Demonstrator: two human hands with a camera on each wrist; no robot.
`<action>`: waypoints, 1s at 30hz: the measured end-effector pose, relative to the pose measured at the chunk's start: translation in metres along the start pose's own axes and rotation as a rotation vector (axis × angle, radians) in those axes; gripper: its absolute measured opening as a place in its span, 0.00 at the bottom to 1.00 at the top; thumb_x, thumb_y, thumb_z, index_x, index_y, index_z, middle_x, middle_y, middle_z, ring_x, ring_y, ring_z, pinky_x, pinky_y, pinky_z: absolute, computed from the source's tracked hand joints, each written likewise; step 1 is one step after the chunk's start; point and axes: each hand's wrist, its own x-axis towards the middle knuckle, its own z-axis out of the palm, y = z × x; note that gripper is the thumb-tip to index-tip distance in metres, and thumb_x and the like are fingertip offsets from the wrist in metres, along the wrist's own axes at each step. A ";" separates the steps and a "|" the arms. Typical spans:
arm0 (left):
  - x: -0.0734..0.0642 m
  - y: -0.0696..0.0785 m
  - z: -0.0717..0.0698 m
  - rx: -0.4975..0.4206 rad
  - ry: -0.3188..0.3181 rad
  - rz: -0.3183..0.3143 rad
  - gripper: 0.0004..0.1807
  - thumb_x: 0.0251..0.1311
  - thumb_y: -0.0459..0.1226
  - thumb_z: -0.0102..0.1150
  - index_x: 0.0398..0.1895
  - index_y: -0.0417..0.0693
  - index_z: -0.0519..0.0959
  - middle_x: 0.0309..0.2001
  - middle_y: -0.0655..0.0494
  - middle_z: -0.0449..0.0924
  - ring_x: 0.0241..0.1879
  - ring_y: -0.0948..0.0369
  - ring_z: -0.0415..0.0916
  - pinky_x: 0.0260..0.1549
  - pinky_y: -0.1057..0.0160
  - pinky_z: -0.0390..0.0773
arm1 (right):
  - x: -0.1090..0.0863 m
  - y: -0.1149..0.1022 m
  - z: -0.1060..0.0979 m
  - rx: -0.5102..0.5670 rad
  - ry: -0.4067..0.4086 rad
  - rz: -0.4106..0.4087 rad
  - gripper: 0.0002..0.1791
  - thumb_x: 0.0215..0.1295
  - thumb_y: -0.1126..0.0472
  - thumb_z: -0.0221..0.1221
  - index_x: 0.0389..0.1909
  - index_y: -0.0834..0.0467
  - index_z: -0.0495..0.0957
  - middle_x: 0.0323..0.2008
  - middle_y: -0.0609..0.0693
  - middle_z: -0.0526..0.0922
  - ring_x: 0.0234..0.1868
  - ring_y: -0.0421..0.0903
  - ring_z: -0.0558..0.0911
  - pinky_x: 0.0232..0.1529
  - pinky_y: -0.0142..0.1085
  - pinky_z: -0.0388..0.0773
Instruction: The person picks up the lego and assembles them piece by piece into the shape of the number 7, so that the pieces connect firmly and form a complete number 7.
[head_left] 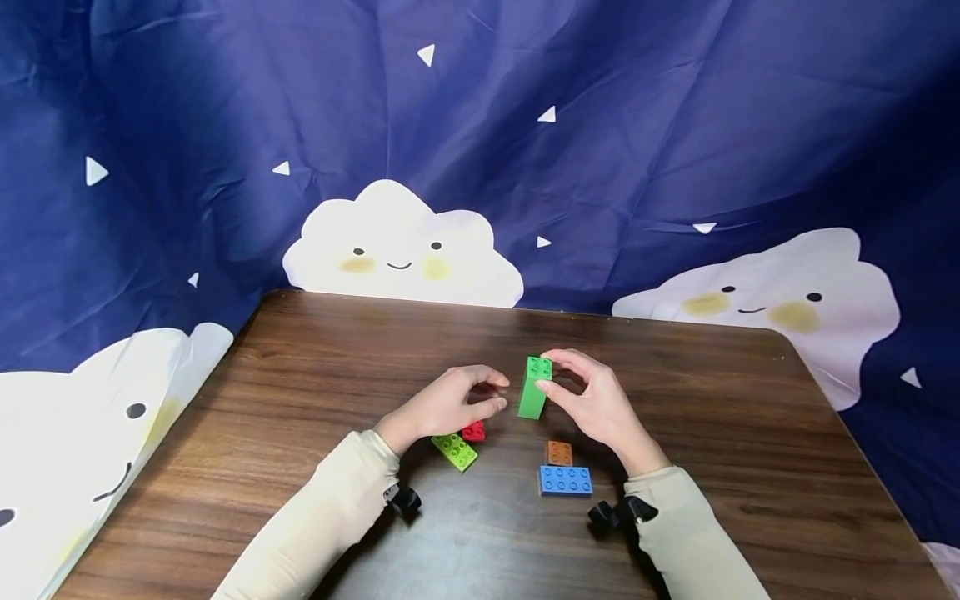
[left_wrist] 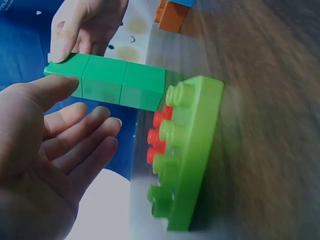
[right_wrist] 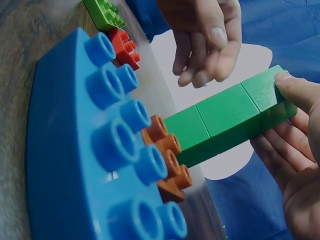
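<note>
A tower of three green toy bricks [head_left: 533,392] stands upright on the table, its studs on top. My right hand [head_left: 596,400] pinches its uppermost brick between thumb and fingers, as the right wrist view also shows at the green tower [right_wrist: 227,117]. To the left of the tower, my left hand [head_left: 450,403] is held with fingers loosely bent and nothing in it, a small gap from the bricks. Below the left hand lie a lime green brick [head_left: 454,451] and a red brick [head_left: 474,431], the red one partly hidden by the hand in the head view.
Nearer the body, an orange brick [head_left: 559,453] sits just behind a longer blue brick [head_left: 566,481], left of the right wrist. The brown wooden table [head_left: 337,358] ends at a dark blue curtain [head_left: 600,125] with cloud prints.
</note>
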 end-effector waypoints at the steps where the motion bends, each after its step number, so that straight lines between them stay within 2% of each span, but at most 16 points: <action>1: -0.002 -0.001 -0.001 0.011 0.001 0.004 0.18 0.75 0.38 0.63 0.60 0.35 0.83 0.57 0.44 0.88 0.57 0.54 0.86 0.62 0.55 0.85 | 0.000 0.000 0.000 0.001 0.002 -0.001 0.20 0.70 0.62 0.72 0.61 0.60 0.84 0.55 0.54 0.89 0.55 0.44 0.85 0.65 0.43 0.84; 7: -0.015 -0.004 -0.005 0.059 0.011 0.006 0.17 0.75 0.38 0.64 0.59 0.37 0.84 0.56 0.47 0.88 0.57 0.55 0.85 0.62 0.53 0.85 | 0.000 0.000 0.001 -0.002 0.009 0.010 0.20 0.70 0.62 0.72 0.61 0.59 0.84 0.55 0.54 0.90 0.55 0.44 0.85 0.65 0.38 0.83; 9: -0.019 -0.005 -0.006 0.065 0.019 0.004 0.16 0.75 0.38 0.64 0.59 0.38 0.84 0.56 0.48 0.89 0.57 0.55 0.85 0.63 0.53 0.85 | 0.000 0.000 0.002 -0.003 0.008 0.015 0.20 0.70 0.62 0.72 0.61 0.59 0.84 0.54 0.54 0.90 0.55 0.45 0.85 0.66 0.39 0.82; 21: -0.044 -0.009 -0.017 0.049 0.021 -0.038 0.15 0.73 0.37 0.67 0.57 0.40 0.84 0.55 0.50 0.89 0.57 0.55 0.85 0.62 0.53 0.85 | 0.000 0.001 0.000 -0.013 0.000 0.035 0.21 0.70 0.60 0.72 0.61 0.57 0.84 0.55 0.53 0.90 0.55 0.43 0.85 0.63 0.26 0.79; 30: -0.057 -0.017 -0.021 0.070 0.002 -0.026 0.15 0.71 0.37 0.69 0.57 0.41 0.84 0.55 0.50 0.88 0.58 0.54 0.84 0.62 0.49 0.84 | -0.001 -0.001 -0.002 -0.034 -0.010 0.047 0.21 0.70 0.59 0.72 0.61 0.57 0.84 0.55 0.53 0.91 0.57 0.46 0.85 0.65 0.32 0.80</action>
